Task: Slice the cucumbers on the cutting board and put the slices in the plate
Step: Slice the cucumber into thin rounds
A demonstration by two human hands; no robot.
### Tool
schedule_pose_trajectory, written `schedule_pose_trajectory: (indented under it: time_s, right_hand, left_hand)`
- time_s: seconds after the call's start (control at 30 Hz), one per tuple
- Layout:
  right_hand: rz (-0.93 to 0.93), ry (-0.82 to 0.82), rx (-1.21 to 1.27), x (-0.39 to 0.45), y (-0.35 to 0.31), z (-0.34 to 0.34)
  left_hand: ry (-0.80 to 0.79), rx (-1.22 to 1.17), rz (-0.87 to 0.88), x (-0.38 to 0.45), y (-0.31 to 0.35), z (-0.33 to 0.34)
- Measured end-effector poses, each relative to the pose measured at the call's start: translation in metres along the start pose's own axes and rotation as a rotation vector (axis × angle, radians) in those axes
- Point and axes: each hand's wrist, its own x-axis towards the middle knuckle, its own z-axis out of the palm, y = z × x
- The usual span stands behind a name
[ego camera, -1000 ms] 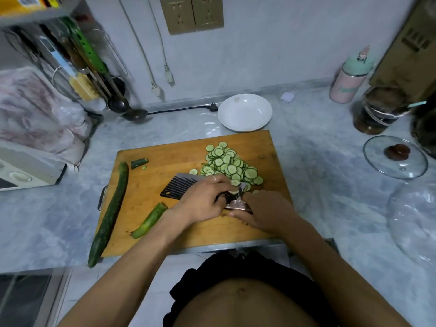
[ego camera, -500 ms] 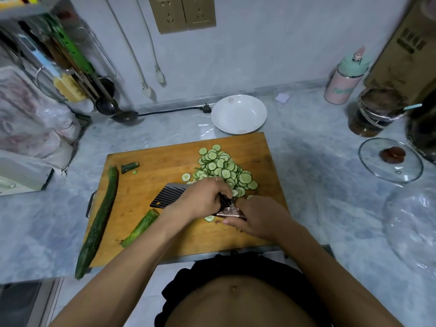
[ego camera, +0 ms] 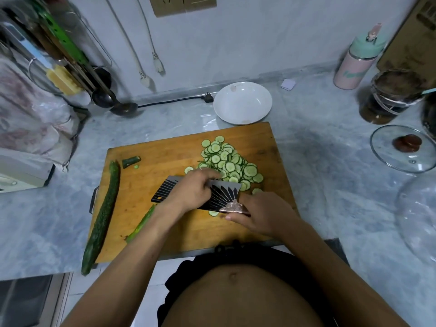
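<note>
Head view: against the two earlier pictures, the cleaver (ego camera: 195,194) has tipped from upright to nearly flat on the cutting board (ego camera: 165,166); the right hand (ego camera: 262,215) grips its handle and the left hand (ego camera: 191,190) lies over the blade, fingers bent toward the slices (ego camera: 226,161). This suggests slicing has paused to scoop slices onto the blade. The pile lies far right on the board, the plate (ego camera: 243,102) beyond it holds none, and a whole cucumber (ego camera: 103,213) and a cut piece (ego camera: 139,227) lie to the left
</note>
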Motion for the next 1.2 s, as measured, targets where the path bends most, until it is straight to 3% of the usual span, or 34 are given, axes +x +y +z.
schedule_pose_trajectory:
  time_s: [0.17,0.27,0.33,0.47,0.53,0.6,0.77,0.83,1.03,1.2]
  right_hand:
    - [0.066,0.024,0.155,-0.007,-0.003,0.011]
    - [0.095,0.07,0.243,-0.01,-0.004,0.013]
    - [0.082,0.063,0.219,-0.01,-0.005,0.011]
    - [0.015,0.058,0.152,-0.013,-0.008,0.008]
    - [0.014,0.041,0.169,-0.018,-0.01,0.009]
    - [0.037,0.029,0.228,-0.024,-0.013,0.012]
    - [0.147,0.035,0.483,-0.028,-0.027,0.023]
    - [0.164,0.01,0.529,-0.022,-0.035,0.025]
    - [0.273,-0.085,0.743,0.004,-0.064,0.034]
    - [0.303,-0.134,0.735,0.022,-0.081,0.037]
  left_hand:
    - [0.5,-0.209,-0.009,-0.031,-0.002,-0.01]
    - [0.615,-0.252,-0.064,-0.056,-0.009,-0.008]
    - [0.592,-0.199,-0.085,-0.067,-0.013,-0.008]
    - [0.239,0.008,-0.057,-0.048,-0.022,-0.014]
    - [0.173,0.027,-0.099,-0.038,-0.021,-0.015]
    - [0.322,-0.005,-0.091,-0.042,-0.019,-0.016]
    - [0.885,-0.136,-0.078,-0.092,-0.026,-0.002]
    - [0.988,-0.129,-0.125,-0.106,-0.043,0.011]
    - [0.591,-0.059,-0.374,-0.114,-0.104,0.045]
    - [0.684,-0.106,-0.411,-0.107,-0.111,0.051]
